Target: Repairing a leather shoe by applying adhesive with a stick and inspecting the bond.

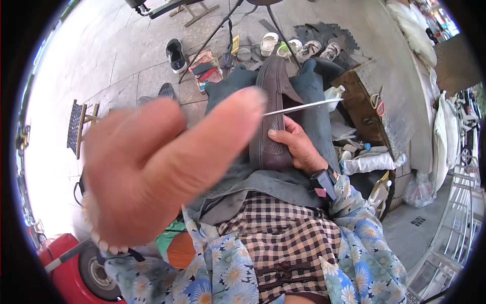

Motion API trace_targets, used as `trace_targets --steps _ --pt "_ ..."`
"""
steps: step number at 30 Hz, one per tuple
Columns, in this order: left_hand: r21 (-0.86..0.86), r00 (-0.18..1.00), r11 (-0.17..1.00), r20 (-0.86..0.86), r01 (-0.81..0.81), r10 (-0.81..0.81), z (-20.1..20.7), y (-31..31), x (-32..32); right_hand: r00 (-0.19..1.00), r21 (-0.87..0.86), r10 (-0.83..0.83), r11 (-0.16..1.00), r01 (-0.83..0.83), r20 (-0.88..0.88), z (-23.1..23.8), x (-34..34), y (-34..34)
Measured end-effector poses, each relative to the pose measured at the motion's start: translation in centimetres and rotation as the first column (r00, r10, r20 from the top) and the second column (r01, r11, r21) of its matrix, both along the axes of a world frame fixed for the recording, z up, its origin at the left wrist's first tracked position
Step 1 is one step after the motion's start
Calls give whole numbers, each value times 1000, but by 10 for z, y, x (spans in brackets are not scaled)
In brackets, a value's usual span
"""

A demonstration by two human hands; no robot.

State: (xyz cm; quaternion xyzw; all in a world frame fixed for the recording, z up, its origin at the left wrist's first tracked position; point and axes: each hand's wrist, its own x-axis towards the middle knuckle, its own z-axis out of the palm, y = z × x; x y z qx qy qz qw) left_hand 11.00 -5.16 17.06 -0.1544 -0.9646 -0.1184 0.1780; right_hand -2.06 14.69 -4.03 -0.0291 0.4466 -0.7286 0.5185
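My left hand (152, 162) is raised close to the camera, blurred and large, fingers together; a thin white thread or strip (304, 106) runs from its fingertips off to the right. My right hand (298, 147) grips a dark brown perforated shoe (273, 101) that lies on my lap over dark blue-grey cloth (314, 121). The shoe's toe points away from me. A black device (324, 182) is strapped at my right wrist.
Sandals and slippers (319, 49), a black shoe (176, 54), a box of tools (206, 68) and cups lie on the paving ahead. A dark wooden box (369, 109) with scissors (378, 104) stands at the right. A small stool (78, 126) is at the left, a red cart (76, 273) at lower left.
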Motion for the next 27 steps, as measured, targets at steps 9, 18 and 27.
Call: trace_targets --steps 9,18,27 --pt "-330 984 944 -156 24 -80 43 -17 -20 998 -34 -3 999 1 -55 -11 3 1" --pt "-500 936 834 -348 -235 54 81 -7 -21 994 -14 6 1000 -7 -107 -18 12 12" --pt "-501 932 800 -305 -332 195 69 -1 -20 996 27 -1 1000 4 -88 0 6 7"
